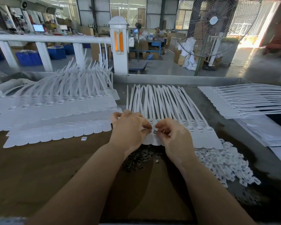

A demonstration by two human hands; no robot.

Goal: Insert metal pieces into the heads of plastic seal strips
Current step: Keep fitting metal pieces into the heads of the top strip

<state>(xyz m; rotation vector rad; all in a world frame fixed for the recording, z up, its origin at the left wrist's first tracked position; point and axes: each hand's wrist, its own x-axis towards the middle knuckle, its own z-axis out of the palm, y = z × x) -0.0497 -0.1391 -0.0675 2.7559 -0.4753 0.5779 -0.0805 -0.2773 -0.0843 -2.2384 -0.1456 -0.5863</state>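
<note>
Two bare forearms reach forward over the brown surface (39, 168), and between the wrists lies a heap of small dark metal pieces (139, 158); to the right of it spreads a larger pile of small white plastic parts (224, 163). The right hand (173, 137) has its fingers curled, thumb and forefinger pinching one metal piece (155, 132) just over the tag end of the row of seal strips (165, 109) lying flat in front. The left hand (128, 129) is close beside it, fingers bent down with the tips resting on the heads of the same row, thumb and forefinger drawn together next to the pinched piece; whether it holds anything of its own cannot be told. The strips of this row are joined side by side, their tails fanning away from the person, their heads in a line just beyond the fingertips. A single small white part (84, 138) lies alone on the surface to the left. Farther left, stacked sheets of white strips (55, 111) overlap, tails curving upward. At the right edge another flat sheet of strips (250, 101) lies crosswise. Beyond the surface stand a white railing (49, 38) with a post (119, 46), a large standing fan (212, 25), and blue crates (29, 58) on the workshop floor
</note>
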